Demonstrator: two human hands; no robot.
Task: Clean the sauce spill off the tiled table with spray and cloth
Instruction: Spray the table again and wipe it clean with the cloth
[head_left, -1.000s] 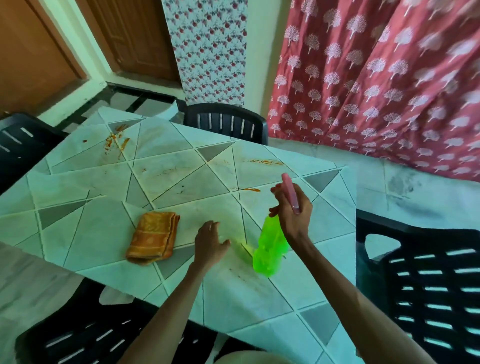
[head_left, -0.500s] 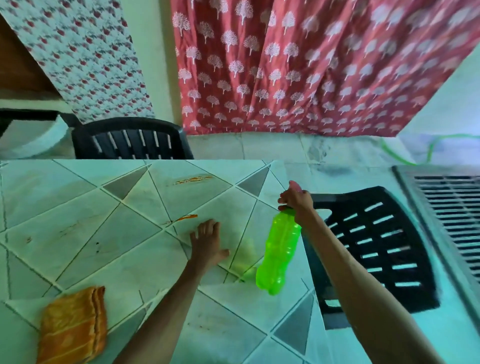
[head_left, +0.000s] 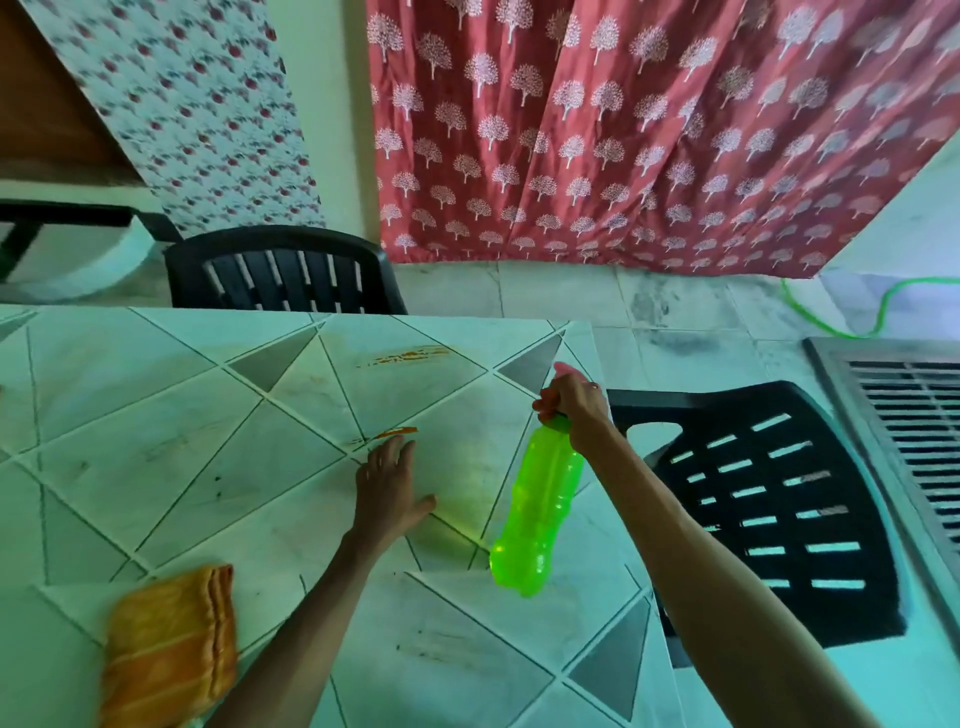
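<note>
My right hand (head_left: 569, 402) grips the pink spray head of a bright green spray bottle (head_left: 540, 509), held in the air above the tiled table (head_left: 156, 467) near its right edge. My left hand (head_left: 387, 488) lies flat on the tiles, fingers spread, holding nothing. An orange sauce smear (head_left: 395, 433) sits just beyond its fingertips. A longer sauce streak (head_left: 410, 356) marks the tile near the far edge. The folded orange cloth (head_left: 169, 649) lies at the near left of the table, apart from both hands.
A black plastic chair (head_left: 280, 275) stands at the table's far side and another black chair (head_left: 769, 499) at its right side. A red patterned curtain (head_left: 623, 130) hangs behind. A metal floor grate (head_left: 909, 415) and a green hose (head_left: 883, 306) lie at the right.
The view has swung to the right, so the cloth now sits at the lower left. The right hand has tilted the bottle and moved it toward the table's right edge. The left hand stays flat.
</note>
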